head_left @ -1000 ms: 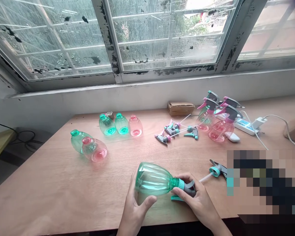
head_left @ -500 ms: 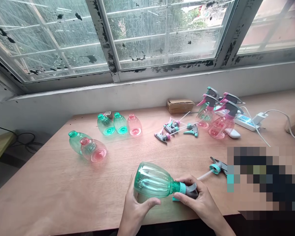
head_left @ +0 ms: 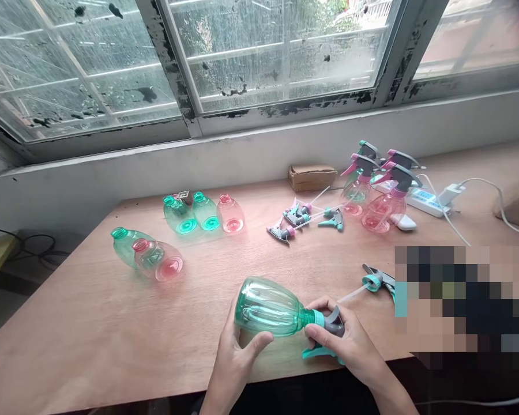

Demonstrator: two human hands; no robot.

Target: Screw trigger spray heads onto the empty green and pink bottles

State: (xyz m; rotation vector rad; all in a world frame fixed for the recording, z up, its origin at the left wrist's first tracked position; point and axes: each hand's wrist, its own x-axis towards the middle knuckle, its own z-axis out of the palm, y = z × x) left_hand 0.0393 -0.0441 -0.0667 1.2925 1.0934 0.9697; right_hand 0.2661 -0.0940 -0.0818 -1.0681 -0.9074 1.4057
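Note:
A green see-through spray bottle (head_left: 268,311) lies sideways in both hands near the table's front edge. My left hand (head_left: 236,360) is wrapped round its wide body from below. My right hand (head_left: 350,343) grips the grey and teal trigger sprayer head (head_left: 331,328) that sits on the bottle's neck. Another loose teal trigger head with its dip tube (head_left: 372,281) lies on the table just right of my right hand.
Empty green and pink bottles lie at the left (head_left: 149,257) and back middle (head_left: 203,212). Loose trigger heads (head_left: 303,220) and finished spray bottles (head_left: 378,187) are at the back right, with a cardboard box (head_left: 311,177) and a power strip (head_left: 424,202). A blurred patch covers the right side.
The bottle's trigger has turned downward in my right hand and the bottle's body has tilted a little. The view has dipped slightly. Both hands keep their hold.

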